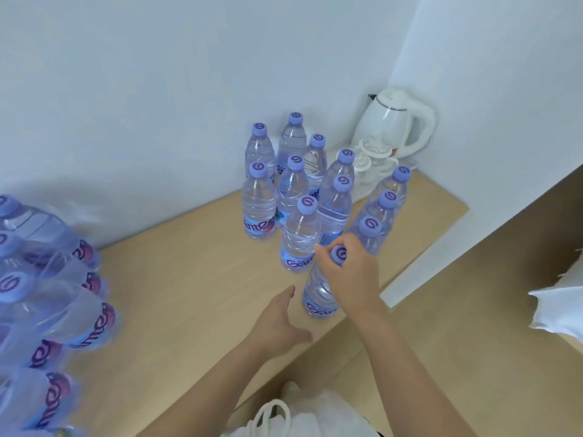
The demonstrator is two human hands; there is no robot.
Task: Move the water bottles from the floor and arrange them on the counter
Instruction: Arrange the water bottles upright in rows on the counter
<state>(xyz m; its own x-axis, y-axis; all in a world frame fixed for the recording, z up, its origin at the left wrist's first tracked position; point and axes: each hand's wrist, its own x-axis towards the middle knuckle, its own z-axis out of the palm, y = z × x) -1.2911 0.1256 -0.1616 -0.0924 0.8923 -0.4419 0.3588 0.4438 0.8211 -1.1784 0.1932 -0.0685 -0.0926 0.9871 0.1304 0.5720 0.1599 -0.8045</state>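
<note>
Here the right hand grips the cap of a water bottle standing on the counter; the left hand hovers open just beside it.

Right hand grips the purple cap and neck of a water bottle, upright, standing near the front edge of the wooden tabletop. Left hand open, fingers straight, just beside the bottle's lower left, not clearly touching. Behind it, a cluster of upright bottles in loose rows toward the wall, all capped. White electric kettle in the back right corner, white cups just in front of it. At the left edge, a shrink-wrapped pack of bottles, blurred, close to camera. White garment with drawstring at bottom.
</note>
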